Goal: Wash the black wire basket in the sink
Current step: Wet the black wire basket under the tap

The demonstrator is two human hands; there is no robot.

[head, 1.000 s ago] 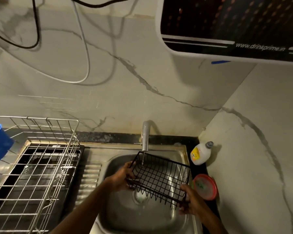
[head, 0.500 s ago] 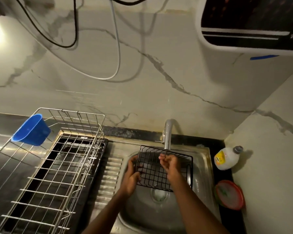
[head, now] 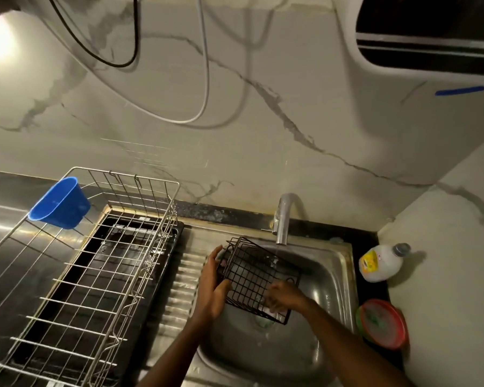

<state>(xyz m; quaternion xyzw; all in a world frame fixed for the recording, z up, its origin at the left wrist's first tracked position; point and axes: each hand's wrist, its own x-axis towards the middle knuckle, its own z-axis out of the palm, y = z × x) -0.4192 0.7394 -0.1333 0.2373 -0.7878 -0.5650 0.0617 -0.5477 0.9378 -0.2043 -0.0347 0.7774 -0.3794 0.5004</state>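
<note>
The black wire basket is held over the sink at lower centre of the frame, tilted so its grid bottom faces up toward the camera, where half a second ago it stood more upright against the tap. A thin stream from the tap falls onto the basket's upper right edge. The left hand holds the basket's left side, thumb curled over the wire and fingers lying along the side panel. The right hand has come down from the basket's top rim to its lower right corner, where its fingers are curled against the mesh; whether it pinches a wire or rubs across it is hard to tell, and something pale shows beneath it that cannot be made out.

This reads as rinsing and rubbing in progress, with the basket being turned so a fresh face meets the water. The wash looks under way rather than finished.

To the left stands a steel dish rack with a blue cup hooked on it; at right on the counter, a soap bottle and a red-rimmed tub.
</note>
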